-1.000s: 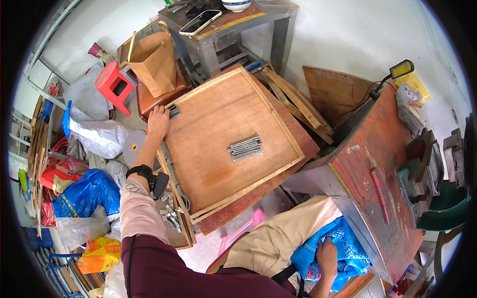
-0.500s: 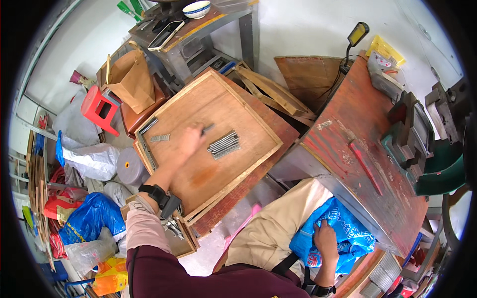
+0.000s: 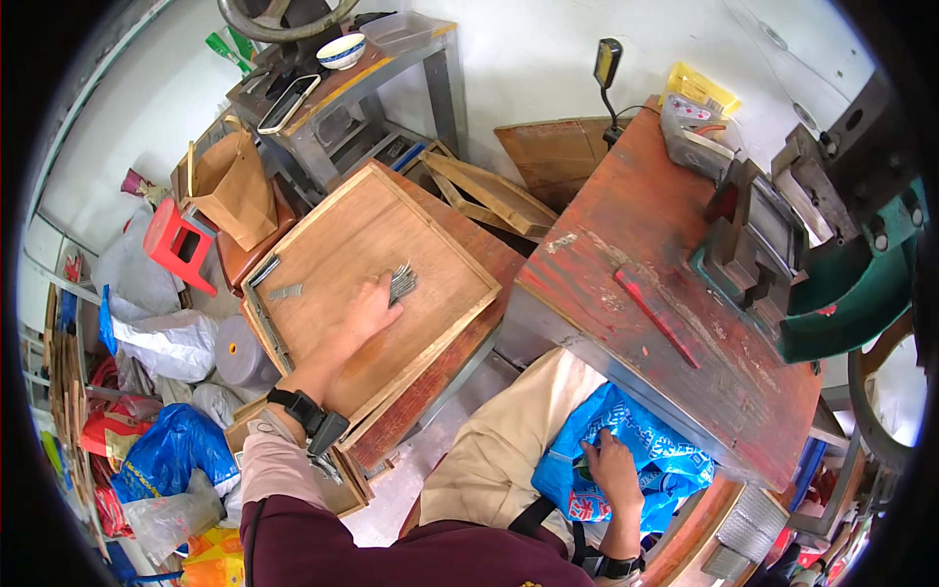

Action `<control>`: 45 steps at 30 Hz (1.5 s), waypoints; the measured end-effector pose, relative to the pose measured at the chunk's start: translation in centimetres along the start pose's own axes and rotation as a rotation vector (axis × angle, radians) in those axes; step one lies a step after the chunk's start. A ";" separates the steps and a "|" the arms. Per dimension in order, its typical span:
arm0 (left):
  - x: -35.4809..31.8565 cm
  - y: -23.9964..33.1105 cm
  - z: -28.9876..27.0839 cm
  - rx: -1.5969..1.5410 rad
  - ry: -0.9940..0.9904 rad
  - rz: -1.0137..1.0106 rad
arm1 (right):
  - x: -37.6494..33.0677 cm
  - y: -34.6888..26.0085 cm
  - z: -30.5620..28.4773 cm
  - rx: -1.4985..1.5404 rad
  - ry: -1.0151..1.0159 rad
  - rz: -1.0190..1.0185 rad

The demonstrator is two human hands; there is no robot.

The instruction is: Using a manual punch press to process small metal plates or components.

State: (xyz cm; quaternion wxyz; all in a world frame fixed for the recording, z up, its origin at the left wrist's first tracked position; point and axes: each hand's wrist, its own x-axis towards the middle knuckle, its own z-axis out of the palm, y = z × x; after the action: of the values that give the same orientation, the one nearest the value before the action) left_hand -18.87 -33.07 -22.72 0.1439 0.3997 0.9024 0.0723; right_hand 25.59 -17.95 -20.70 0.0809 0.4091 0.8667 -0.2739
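Observation:
My left hand (image 3: 370,308) reaches into a shallow wooden tray (image 3: 430,318) and closes over the left side of a bundle of thin grey metal strips (image 3: 403,282). Its fingertips are partly hidden against the strips. A smaller group of short metal pieces (image 3: 286,292) lies to the left in the tray, and dark metal bars (image 3: 264,272) line its left edge. On my lap, my right hand (image 3: 614,472) rests on a blue plastic bag (image 3: 641,426), its fingers loosely bent and slightly apart, holding nothing visible.
To the right stands a worn reddish table (image 3: 626,245) bearing a red bar (image 3: 657,318) and a green machine (image 3: 831,303). A brown paper bag (image 3: 237,196), a red stool (image 3: 178,247) and several plastic bags are at the left. A phone (image 3: 290,104) and a bowl (image 3: 341,51) sit behind.
My left hand has moved from beside the metal strips onto them, and the strips now look bunched closer together. The whole view has shifted. My right hand still rests on the blue bag.

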 end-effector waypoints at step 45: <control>-4.9 43.7 -4.2 -0.238 -0.069 1.238 | 1.5 4.7 -17.2 1.982 1.115 -0.348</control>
State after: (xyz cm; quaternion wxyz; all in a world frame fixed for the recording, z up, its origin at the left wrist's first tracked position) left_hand 13.49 -7.47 -6.99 0.1478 0.8311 0.4846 0.2292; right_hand 29.59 -5.21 -8.83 -0.7100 0.2322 0.2307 -0.6236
